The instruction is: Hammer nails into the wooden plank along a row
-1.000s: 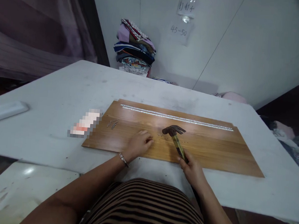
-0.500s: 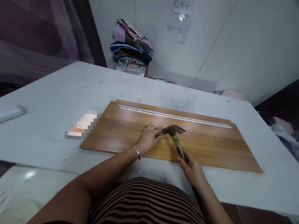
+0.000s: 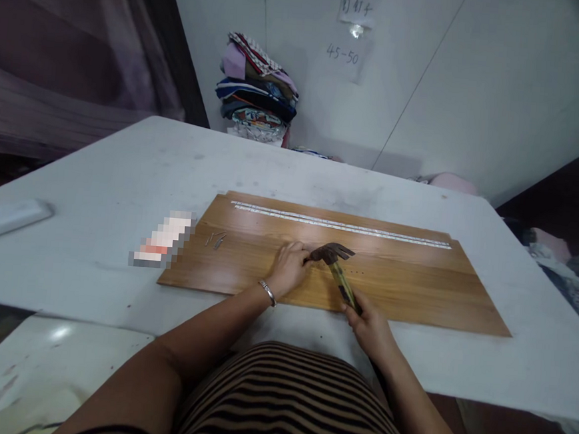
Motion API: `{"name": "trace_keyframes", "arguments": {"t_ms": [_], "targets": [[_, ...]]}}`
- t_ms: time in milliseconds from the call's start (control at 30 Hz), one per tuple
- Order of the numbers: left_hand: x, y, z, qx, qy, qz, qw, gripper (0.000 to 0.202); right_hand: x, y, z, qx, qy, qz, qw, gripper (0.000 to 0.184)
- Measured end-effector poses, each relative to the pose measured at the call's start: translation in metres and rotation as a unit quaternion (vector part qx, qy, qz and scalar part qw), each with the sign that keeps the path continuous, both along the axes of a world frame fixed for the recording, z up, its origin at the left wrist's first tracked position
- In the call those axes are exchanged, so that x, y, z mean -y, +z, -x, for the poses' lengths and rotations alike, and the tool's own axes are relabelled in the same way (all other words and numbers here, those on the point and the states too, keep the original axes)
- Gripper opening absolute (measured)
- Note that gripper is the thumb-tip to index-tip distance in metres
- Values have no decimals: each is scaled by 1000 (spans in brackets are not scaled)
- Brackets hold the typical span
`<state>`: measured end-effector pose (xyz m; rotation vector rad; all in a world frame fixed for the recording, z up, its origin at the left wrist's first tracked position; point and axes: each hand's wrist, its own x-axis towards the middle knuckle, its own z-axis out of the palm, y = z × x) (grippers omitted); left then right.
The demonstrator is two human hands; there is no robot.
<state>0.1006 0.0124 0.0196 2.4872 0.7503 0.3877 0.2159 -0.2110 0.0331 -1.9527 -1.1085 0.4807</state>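
Observation:
A long wooden board (image 3: 414, 290) lies across the white table (image 3: 121, 184), with a shiny metal strip (image 3: 341, 226) along its far edge. My right hand (image 3: 368, 323) is closed round the yellow handle of a claw hammer (image 3: 334, 257), whose dark head hovers just above the board's middle. My left hand (image 3: 290, 267) rests on the board right beside the hammer head, fingers pinched together on something too small to make out. A few loose nails (image 3: 216, 239) lie on the board's left end. Small dark dots (image 3: 355, 274) mark the wood right of the hammer.
A blurred-out small pink and white item (image 3: 163, 239) lies on the table left of the board. A white bar (image 3: 6, 217) sits at the far left edge. Folded cloths (image 3: 256, 91) are stacked against the wall behind the table. More fabric lies at the right (image 3: 561, 265).
My left hand slid right along the board, from about a hand's width away to right beside the hammer head. The hammer head shifted slightly left toward it.

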Motion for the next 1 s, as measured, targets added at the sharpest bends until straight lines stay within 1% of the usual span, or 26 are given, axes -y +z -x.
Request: {"name": "trace_keyframes", "arguments": {"t_ms": [100, 233, 400, 500, 633, 800, 900, 1000], "targets": [[1, 0, 0, 8, -3, 5, 1000, 15, -1, 1, 0, 5, -2, 6, 1000, 45], [2, 2, 1, 47, -5, 16, 999, 16, -2, 4, 0, 16, -13, -2, 1000, 45], [2, 5, 9, 44, -5, 31, 999, 32, -1, 8, -1, 20, -9, 8, 1000, 45], [-1, 3, 22, 27, 11, 16, 999, 27, 0, 7, -1, 17, -1, 10, 1000, 47], [-9, -2, 43, 2, 36, 1, 999, 22, -1, 6, 0, 16, -12, 18, 1000, 48], [-15, -1, 66, -28, 40, -9, 999, 14, -2, 9, -1, 16, -6, 14, 1000, 48], [-12, -1, 74, -33, 35, -20, 999, 12, -3, 9, -1, 19, -6, 15, 1000, 48], [-9, -3, 76, -25, 25, -28, 999, 12, -3, 5, -1, 20, -7, 13, 1000, 48]]}}
